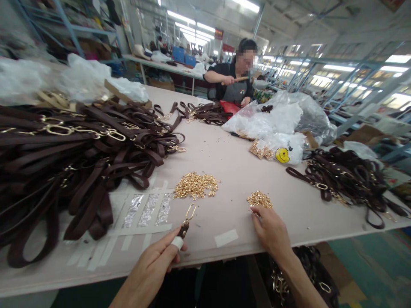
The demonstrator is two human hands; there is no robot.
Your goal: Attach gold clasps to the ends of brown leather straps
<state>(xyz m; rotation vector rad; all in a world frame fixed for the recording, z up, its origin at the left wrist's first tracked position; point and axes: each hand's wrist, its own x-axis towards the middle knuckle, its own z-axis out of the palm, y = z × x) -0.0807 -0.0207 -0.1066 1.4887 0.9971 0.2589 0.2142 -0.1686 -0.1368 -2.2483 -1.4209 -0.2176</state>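
My left hand [159, 259] is closed round the end of a dark brown leather strap [183, 230], with white tape on a finger. From that strap end a gold oval ring [190, 212] sticks up, pointing away from me. My right hand [272, 231] is at the near edge of a small pile of gold metal fittings [259, 199]. Its fingertips are pressed together there; whatever is between them is hidden. A larger pile of gold fittings [195, 185] lies beyond my left hand.
Brown leather straps [96, 141] with gold hardware are heaped on the left, and more straps [346, 175] on the right. Clear plastic bags [276, 115] stand at the back right. Across the table [221, 171], a co-worker [233, 77] holds a hammer [239, 79].
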